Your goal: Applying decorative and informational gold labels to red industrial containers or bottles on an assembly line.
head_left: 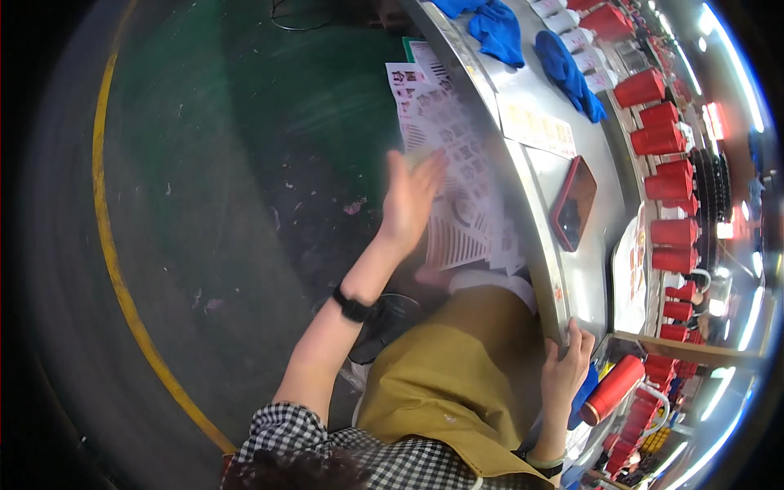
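The left hand (pixel 411 198) is open, its fingers spread and blurred, and it lies against the hanging sheets of printed paper (pixel 457 188). These sheets are just beyond its fingertips and below the edge of the metal table (pixel 539 175). The right hand (pixel 565 369) is closed on the table's near edge, fingers curled over the rim. A phone in a red case (pixel 573 202) lies on the table, well above this hand. A red cylinder (pixel 612 389) is just beside it, to its right
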Motion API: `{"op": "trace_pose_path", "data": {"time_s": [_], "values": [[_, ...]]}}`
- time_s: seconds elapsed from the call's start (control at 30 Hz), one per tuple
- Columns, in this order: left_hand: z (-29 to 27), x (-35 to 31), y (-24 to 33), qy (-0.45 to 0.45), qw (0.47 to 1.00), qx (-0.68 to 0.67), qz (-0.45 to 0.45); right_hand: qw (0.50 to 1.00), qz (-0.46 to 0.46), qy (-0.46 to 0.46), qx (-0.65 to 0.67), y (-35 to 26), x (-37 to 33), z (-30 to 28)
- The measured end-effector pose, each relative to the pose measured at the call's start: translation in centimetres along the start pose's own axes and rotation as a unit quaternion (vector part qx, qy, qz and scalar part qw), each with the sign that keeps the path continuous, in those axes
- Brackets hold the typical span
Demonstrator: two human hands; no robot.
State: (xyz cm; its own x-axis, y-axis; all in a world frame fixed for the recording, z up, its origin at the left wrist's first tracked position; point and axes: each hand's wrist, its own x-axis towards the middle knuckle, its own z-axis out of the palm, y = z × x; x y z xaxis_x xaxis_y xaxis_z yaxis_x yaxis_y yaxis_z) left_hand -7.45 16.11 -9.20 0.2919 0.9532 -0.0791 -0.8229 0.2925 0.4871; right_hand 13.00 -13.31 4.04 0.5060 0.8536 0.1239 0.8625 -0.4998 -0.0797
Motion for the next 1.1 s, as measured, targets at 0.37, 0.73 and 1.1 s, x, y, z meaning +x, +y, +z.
{"op": "trace_pose_path", "data": {"time_s": [0.37,0.73,1.1], "values": [[-5.6,17.4,-10.9,0.214,0.960,0.182,-0.004,0.999,-0.017,0.004,-0.027,-0.3,1.0,0.4],[-1.9,18.6,-13.7,0.307,0.884,0.351,0.033,1.000,0.006,-0.011,-0.014,-0.4,0.5,0.2],[-2.3,18.3,-12.5,0.325,0.648,0.667,0.171,1.000,-0.012,-0.008,-0.022,-0.3,0.5,0.2]]}}
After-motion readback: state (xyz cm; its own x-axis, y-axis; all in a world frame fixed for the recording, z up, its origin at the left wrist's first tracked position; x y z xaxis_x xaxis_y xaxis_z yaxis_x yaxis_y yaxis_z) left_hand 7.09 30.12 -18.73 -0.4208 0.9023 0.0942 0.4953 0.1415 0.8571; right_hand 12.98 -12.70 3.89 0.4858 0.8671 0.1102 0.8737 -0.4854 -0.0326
